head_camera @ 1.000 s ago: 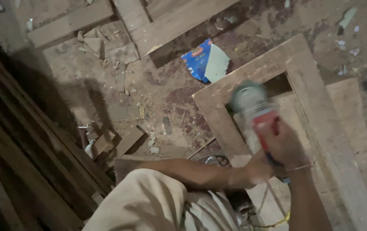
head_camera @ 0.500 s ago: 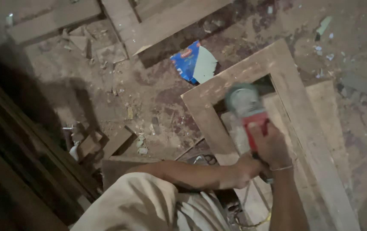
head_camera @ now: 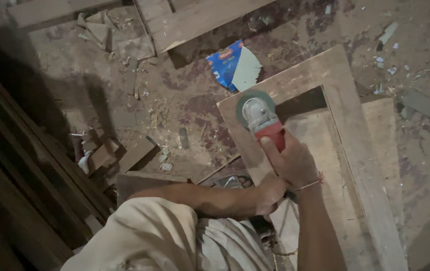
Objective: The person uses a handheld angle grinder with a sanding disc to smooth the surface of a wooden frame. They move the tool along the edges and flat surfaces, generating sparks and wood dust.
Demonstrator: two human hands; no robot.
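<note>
- My right hand (head_camera: 291,161) is stretched forward on a nearly straight forearm rising from the bottom edge, its fingers (head_camera: 271,150) wrapped closed and the back of the hand facing up.
- My left hand (head_camera: 270,193) sits just behind and beside it, clenched, its forearm crossing in from the left, elbow bent.
</note>
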